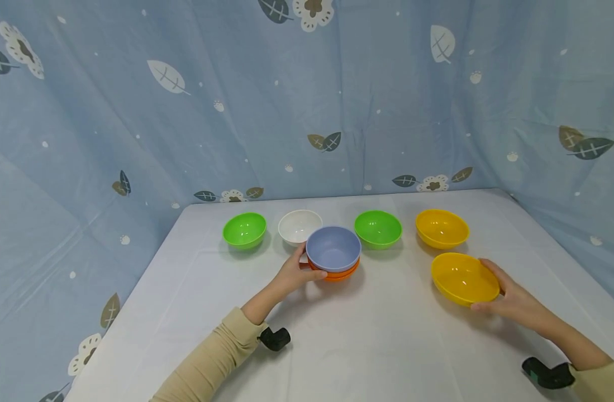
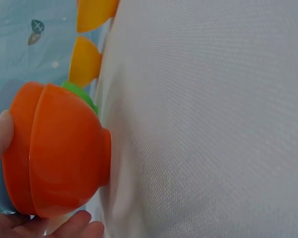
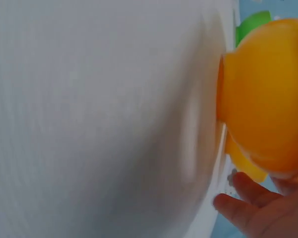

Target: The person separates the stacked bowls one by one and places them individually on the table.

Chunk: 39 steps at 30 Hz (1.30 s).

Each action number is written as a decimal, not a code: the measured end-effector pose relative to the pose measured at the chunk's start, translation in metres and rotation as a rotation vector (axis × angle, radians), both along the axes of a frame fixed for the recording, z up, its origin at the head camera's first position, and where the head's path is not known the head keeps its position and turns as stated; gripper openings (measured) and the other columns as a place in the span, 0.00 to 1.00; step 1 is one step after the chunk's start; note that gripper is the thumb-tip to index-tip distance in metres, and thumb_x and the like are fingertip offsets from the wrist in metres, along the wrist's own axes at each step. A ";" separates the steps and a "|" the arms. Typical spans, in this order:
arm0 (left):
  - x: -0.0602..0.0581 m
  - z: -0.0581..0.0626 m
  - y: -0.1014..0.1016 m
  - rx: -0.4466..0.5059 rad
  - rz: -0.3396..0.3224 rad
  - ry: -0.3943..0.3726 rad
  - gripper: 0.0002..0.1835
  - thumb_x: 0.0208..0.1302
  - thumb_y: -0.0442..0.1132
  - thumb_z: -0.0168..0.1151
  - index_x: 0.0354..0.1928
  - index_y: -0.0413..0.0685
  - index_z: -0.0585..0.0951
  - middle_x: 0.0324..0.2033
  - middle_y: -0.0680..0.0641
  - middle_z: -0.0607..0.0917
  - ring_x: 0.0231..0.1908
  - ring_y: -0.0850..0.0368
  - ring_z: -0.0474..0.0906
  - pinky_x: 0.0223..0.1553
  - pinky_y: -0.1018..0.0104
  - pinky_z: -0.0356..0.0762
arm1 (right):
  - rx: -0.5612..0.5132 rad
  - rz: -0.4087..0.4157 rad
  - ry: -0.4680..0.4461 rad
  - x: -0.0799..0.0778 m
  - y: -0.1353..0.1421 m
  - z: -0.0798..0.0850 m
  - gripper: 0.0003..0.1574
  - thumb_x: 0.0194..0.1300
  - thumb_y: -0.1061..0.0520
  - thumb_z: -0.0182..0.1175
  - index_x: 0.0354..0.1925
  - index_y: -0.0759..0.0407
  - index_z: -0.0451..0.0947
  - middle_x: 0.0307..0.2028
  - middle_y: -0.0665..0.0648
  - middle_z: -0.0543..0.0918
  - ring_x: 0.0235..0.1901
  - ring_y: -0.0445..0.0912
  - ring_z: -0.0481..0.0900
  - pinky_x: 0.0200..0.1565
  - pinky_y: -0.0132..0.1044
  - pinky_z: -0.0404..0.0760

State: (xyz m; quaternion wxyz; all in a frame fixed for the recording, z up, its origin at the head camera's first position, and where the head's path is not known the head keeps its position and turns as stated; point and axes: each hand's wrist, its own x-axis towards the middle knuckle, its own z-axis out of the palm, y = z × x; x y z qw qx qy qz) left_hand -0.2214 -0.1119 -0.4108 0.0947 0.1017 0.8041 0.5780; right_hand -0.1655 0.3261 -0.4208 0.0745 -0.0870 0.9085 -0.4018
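Observation:
My left hand grips a nested stack from its left side, thumb near the front and fingers behind. A blue bowl tops the stack, and orange bowls sit beneath it, their foot close over the cloth in the left wrist view. Over on the right, my right hand holds a yellow bowl by its right side, thumb at the front and fingers at the far rim. The right wrist view shows this yellow bowl from below, with a shadow on the cloth beside it.
Along the back stand a green bowl, a white bowl, another green bowl and another yellow bowl. A white cloth covers the table. Behind it hangs a blue patterned curtain.

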 end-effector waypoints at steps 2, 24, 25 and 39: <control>0.000 0.000 0.000 0.001 -0.007 0.004 0.46 0.50 0.40 0.70 0.69 0.49 0.54 0.63 0.42 0.64 0.50 0.45 0.74 0.55 0.50 0.68 | -0.004 0.028 -0.002 -0.001 0.002 -0.001 0.65 0.53 0.54 0.66 0.70 0.66 0.29 0.65 0.79 0.39 0.59 0.75 0.45 0.49 0.74 0.50; 0.000 -0.001 -0.002 0.001 -0.007 0.008 0.46 0.50 0.40 0.70 0.69 0.50 0.55 0.63 0.43 0.64 0.48 0.46 0.74 0.54 0.52 0.69 | 0.006 0.081 0.056 0.004 -0.003 0.002 0.67 0.51 0.56 0.67 0.69 0.66 0.28 0.65 0.80 0.36 0.61 0.77 0.38 0.50 0.75 0.45; 0.000 -0.001 -0.002 0.003 -0.007 0.011 0.46 0.50 0.40 0.70 0.69 0.50 0.55 0.63 0.43 0.64 0.48 0.46 0.74 0.54 0.52 0.69 | 0.016 0.082 0.060 0.005 -0.003 0.003 0.68 0.50 0.56 0.67 0.69 0.67 0.28 0.65 0.80 0.36 0.61 0.77 0.38 0.50 0.75 0.45; 0.001 -0.001 -0.001 0.008 0.006 0.005 0.46 0.50 0.40 0.70 0.69 0.53 0.55 0.63 0.45 0.64 0.49 0.46 0.74 0.55 0.51 0.68 | 0.057 0.068 0.215 -0.002 -0.015 0.034 0.63 0.51 0.57 0.67 0.69 0.68 0.35 0.67 0.76 0.37 0.62 0.75 0.38 0.50 0.76 0.43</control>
